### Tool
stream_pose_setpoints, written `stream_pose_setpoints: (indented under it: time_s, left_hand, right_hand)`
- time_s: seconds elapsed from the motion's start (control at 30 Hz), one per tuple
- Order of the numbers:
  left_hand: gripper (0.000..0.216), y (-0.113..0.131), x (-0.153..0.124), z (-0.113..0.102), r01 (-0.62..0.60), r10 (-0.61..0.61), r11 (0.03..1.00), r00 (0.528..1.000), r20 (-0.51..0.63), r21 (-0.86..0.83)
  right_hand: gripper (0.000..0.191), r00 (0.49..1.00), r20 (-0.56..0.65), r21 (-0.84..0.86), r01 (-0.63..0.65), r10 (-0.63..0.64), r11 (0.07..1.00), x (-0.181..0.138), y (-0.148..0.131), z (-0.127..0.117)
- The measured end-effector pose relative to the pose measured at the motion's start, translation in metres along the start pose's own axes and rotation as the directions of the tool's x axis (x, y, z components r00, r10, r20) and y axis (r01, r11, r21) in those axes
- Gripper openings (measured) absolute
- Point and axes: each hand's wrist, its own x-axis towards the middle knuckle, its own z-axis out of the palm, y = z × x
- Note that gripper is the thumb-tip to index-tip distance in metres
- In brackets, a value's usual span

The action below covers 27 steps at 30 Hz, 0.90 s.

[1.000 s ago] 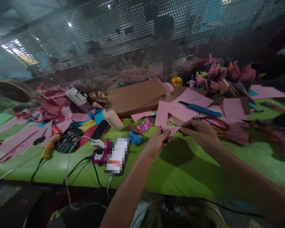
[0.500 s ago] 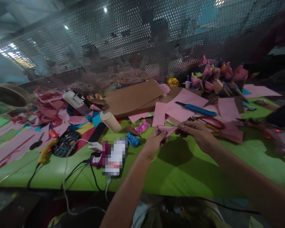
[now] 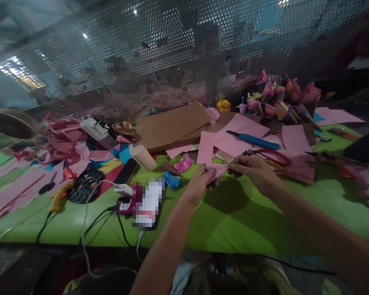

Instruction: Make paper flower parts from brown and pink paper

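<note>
A small folded piece of pink paper (image 3: 219,170) is held above the green table, tapering toward the right. My left hand (image 3: 200,182) pinches its left end, thumb on top. My right hand (image 3: 249,169) has thumb and fingers closed at its pointed right tip. Just beyond the hands lie flat pink paper sheets (image 3: 206,148), a blue-handled cutter (image 3: 258,141) and red-handled scissors (image 3: 275,156). A crumpled blue wrapper (image 3: 172,180) and a shiny pink one (image 3: 183,163) are left of my left hand.
A phone (image 3: 150,203) on a cable and a yellow glue gun (image 3: 61,196) lie on the left. Cardboard (image 3: 172,126) stands behind, beside a beige paper roll (image 3: 143,157). Wrapped paper flowers (image 3: 283,96) are heaped at the back right, before a perforated metal screen (image 3: 172,49).
Both hands keep nearly the same place on the pink paper. My right fingers have shifted slightly left and down at its tip; more of the paper's face shows.
</note>
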Motion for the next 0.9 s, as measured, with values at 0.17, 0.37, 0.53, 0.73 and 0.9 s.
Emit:
stream_pose_setpoints:
  time_s: [0.17,0.37,0.53,0.73,0.9]
  left_hand:
    - [0.035,0.0005,-0.0003,0.0004,0.035,-0.035,0.999,0.999,-0.014,-0.019]
    - [0.030,-0.0014,0.0016,0.0002,0.005,-0.005,1.000,1.000,-0.017,-0.006]
    - [0.024,-0.0026,0.0038,-0.0007,-0.046,0.045,0.999,0.999,-0.021,-0.022]
    - [0.025,-0.0028,0.0027,-0.0012,-0.036,0.036,0.999,0.999,-0.009,-0.003]
    - [0.024,-0.0008,0.0017,0.0002,-0.022,0.022,1.000,1.000,-0.022,-0.020]
  right_hand:
    - [0.053,1.000,-0.015,-0.010,0.011,-0.011,1.000,0.0000,-0.0004,0.0003]
    - [0.050,0.999,-0.012,-0.057,0.035,-0.035,0.998,-0.0014,-0.0014,0.0007]
    - [0.052,0.999,-0.047,-0.002,-0.005,0.005,1.000,-0.0019,-0.0007,-0.0025]
    - [0.048,1.000,-0.013,-0.007,0.021,-0.021,1.000,-0.0012,0.0020,-0.0028]
    - [0.052,0.999,-0.017,-0.060,0.032,-0.033,0.998,0.0003,0.0017,-0.0005]
